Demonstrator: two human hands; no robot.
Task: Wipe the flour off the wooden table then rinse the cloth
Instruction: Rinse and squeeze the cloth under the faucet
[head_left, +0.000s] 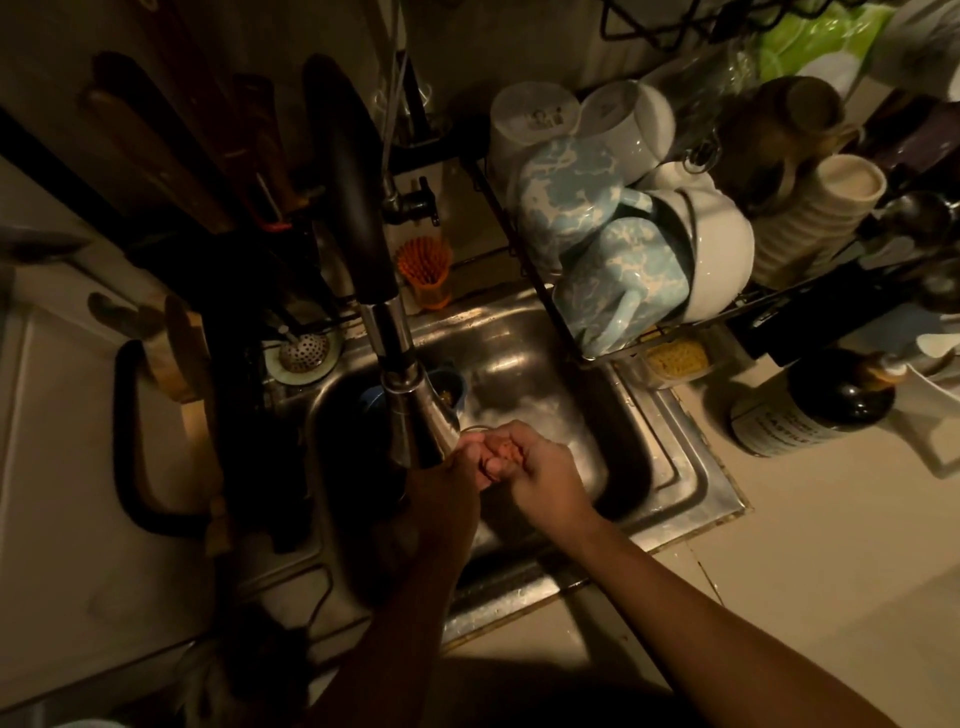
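While the wooden table is nowhere in the head view, the task's thing is plain enough: a small pinkish-orange cloth (500, 457), wadded into a ball, is held over the basin of the stainless steel sink (696, 483). It sits between the left-hand grip (451, 480) and the right-hand grip (540, 475), and both are curled narrow round it, fingers pinching it from either side so that only a little cloth shows. The hands meet knuckle to knuckle. The wad is too bunched to give a clear long axis, though what shows runs across from one hand to the other. The relation that matters is with the chrome spray head of the black-necked tap (415, 415). It hangs just up and to the left of the cloth, nearer the left-hand grip, which lies in shadow right beside its tip. I cannot tell whether they touch, nor whether water is running in this dim light. This looks like the rinsing step, so the cloth probably needs only a slight shift left to sit under the outlet. A small blue cup (453, 385) stands in the basin behind the spray head. A dark soap bottle (818, 410) lies well apart on the pale surface (810, 545) to the right.
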